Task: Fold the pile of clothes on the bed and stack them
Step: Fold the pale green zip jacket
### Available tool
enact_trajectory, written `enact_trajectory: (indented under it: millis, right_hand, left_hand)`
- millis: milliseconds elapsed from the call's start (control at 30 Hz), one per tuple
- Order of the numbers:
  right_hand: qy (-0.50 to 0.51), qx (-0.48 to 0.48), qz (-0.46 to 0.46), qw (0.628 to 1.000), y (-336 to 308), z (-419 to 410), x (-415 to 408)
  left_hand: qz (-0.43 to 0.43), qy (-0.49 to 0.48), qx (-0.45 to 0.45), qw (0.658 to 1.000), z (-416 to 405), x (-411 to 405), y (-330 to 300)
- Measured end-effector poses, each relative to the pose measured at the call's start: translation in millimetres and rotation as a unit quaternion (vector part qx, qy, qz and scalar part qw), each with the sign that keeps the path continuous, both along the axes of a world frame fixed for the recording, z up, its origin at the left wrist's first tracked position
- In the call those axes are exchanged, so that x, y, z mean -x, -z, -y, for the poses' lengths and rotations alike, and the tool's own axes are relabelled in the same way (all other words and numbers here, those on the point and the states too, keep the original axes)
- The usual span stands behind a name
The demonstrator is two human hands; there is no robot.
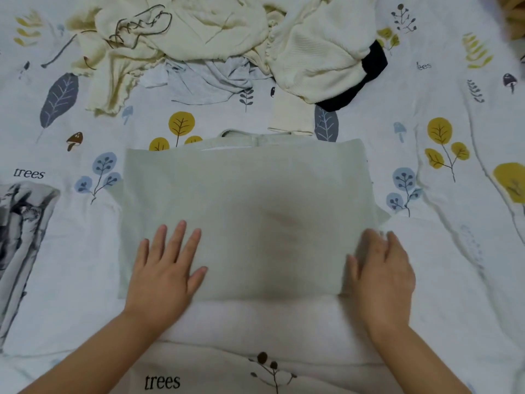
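Pale grey-green folded knit garment (247,211) lies flat as a rough rectangle in the middle of the white bedsheet printed with leaves, trees and mushrooms (443,280), neckline edge at the far side, near edge close to the person. Left hand (167,265) rests palm-down on the garment's near left part, fingers straight and slightly spread, thumb out to the right, holding nothing. Right hand (383,268) sits at the garment's near right corner, blurred; fingers lie over the cloth edge and thumb side is at the fabric, but cannot tell whether it pinches the edge or just presses on it. A small flap of the same cloth sticks out past the right edge, just beyond the right hand. Beyond the garment, at the far side of the bed, sits the unfolded heap: cream ribbed knit sweater (312,44) on the right with one cuffed sleeve reaching down toward the folded garment, nearly touching its far edge; cream crumpled top with a dark drawstring cord (159,32) on the left; light grey-blue thin garment (204,78) partly under both; black cloth item (366,72) poking out from under the sweater's right side. At the left frame edge, well apart from the folded piece, lies a white fabric item with grey-black ink-like print (20,231). Both bare forearms enter from the bottom of the view.
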State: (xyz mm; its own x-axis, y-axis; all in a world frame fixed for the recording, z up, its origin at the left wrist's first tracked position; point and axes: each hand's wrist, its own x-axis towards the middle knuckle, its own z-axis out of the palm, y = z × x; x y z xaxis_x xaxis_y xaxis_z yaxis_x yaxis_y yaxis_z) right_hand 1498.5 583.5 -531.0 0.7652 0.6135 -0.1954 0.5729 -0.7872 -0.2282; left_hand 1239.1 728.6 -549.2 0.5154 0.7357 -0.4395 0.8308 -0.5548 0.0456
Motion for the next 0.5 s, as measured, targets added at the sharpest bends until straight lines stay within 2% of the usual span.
enact_trajectory:
  millis: [67,133,300,367,500]
  right_hand:
    - [0.116,-0.029,-0.094,0.988,-8,-6,-13]
    - [0.184,-0.028,-0.179,0.966,-14,-13,-25]
    - [0.205,-0.052,-0.314,0.926,-32,-27,-39]
    - [0.166,-0.066,-0.307,0.935,-45,-35,-32]
    - [0.037,-0.090,-0.222,0.970,-76,-61,7]
  left_hand:
    - [0.010,-0.027,-0.001,1.000,3,-1,-4]
    - [0.018,-0.048,0.004,0.999,7,-4,-8]
    - [0.079,-0.027,0.011,0.996,3,-6,-13]
    - [0.130,-0.039,0.026,0.990,-2,-5,-19]
    - [0.253,-0.110,0.095,0.956,-13,1,-39]
